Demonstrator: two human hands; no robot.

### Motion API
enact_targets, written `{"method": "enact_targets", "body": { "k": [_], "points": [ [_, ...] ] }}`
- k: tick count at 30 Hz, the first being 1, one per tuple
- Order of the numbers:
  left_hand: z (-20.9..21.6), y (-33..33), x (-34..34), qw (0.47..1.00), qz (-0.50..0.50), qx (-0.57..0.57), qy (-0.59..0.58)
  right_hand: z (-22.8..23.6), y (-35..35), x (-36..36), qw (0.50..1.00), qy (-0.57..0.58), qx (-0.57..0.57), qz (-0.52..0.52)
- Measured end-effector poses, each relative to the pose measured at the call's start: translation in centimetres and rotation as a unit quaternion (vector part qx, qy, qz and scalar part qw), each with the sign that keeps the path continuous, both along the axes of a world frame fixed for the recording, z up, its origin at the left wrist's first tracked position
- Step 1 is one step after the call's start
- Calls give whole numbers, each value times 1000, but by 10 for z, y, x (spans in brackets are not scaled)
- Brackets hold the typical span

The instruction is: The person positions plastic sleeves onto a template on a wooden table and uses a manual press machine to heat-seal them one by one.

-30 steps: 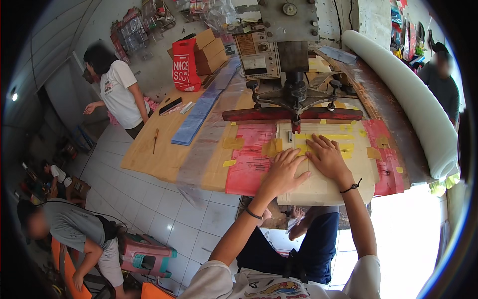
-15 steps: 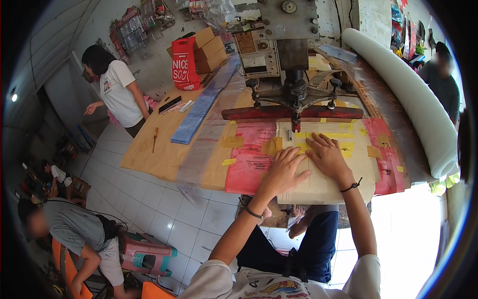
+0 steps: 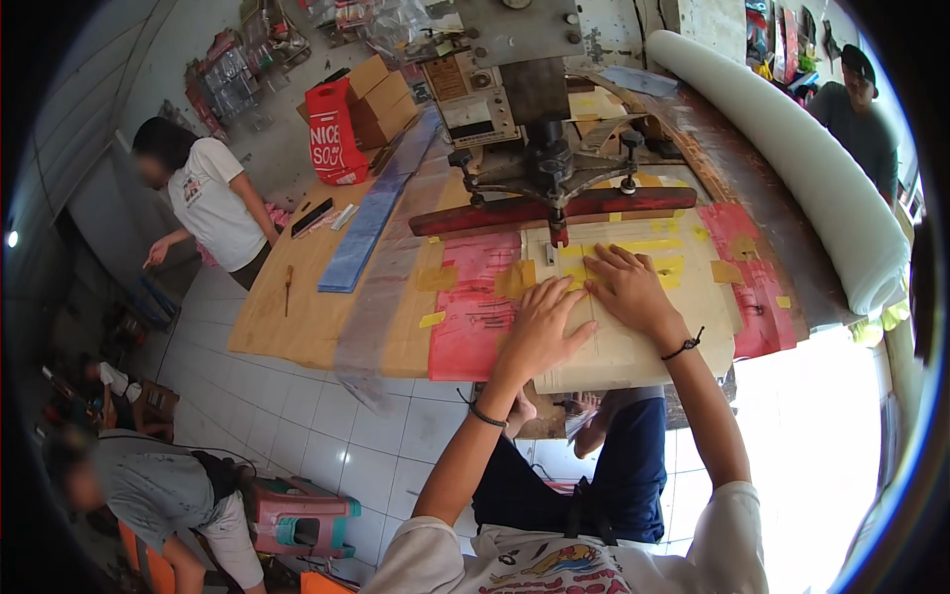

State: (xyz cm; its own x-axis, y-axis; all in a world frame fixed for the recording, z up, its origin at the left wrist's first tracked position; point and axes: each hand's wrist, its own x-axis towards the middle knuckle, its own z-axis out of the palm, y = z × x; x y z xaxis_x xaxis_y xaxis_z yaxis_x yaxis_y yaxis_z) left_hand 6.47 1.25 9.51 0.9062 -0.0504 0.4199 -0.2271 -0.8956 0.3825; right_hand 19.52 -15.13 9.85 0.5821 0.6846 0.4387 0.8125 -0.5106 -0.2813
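My left hand [image 3: 542, 327] lies flat, fingers spread, on a cream sheet [image 3: 633, 360] at the table's near edge. Beside it my right hand [image 3: 631, 289] rests flat on the same sheet, its fingertips over yellow tape strips [image 3: 669, 265]. Neither hand grips anything. Under the sheet, or along its sides, shows red film with dark marks [image 3: 475, 315], fixed with tape pieces. Just beyond my fingers hangs the press's long red bar [image 3: 475, 220], carried on a dark metal bracket [image 3: 554, 170]. A small metal piece [image 3: 550, 254] sits near the bar's centre.
Clear plastic film [image 3: 368, 342] drapes over the wooden table [image 3: 282, 327], near blue strips [image 3: 368, 233] and a screwdriver [image 3: 288, 291]. A red bag [image 3: 336, 134] stands by cardboard boxes. At right lies a thick white roll [image 3: 782, 163]. Other people stand or sit left and right.
The whole view has shifted slightly, so the table and press appear further left and higher. My hands keep the same flat pose on the sheet.
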Motion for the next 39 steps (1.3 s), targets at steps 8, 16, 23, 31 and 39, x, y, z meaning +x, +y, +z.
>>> {"method": "enact_targets", "body": {
  "k": [8,16,23,31,39],
  "points": [
    [1,-1,1,1000,1,13,3,-3,1,3,1000,10,19,-9],
    [4,-2,-1,1000,0,20,-21,-10,2,7,1000,3,24,-17],
    [3,-3,0,1000,-1,28,-7,-7,-1,7,1000,-1,8,-25],
    [5,-5,1,1000,5,28,-10,-14,0,13,999,1,30,-23],
    [4,-4,1,1000,6,21,-7,-21,-1,18,998,-4,46,-34]
  ]
}}
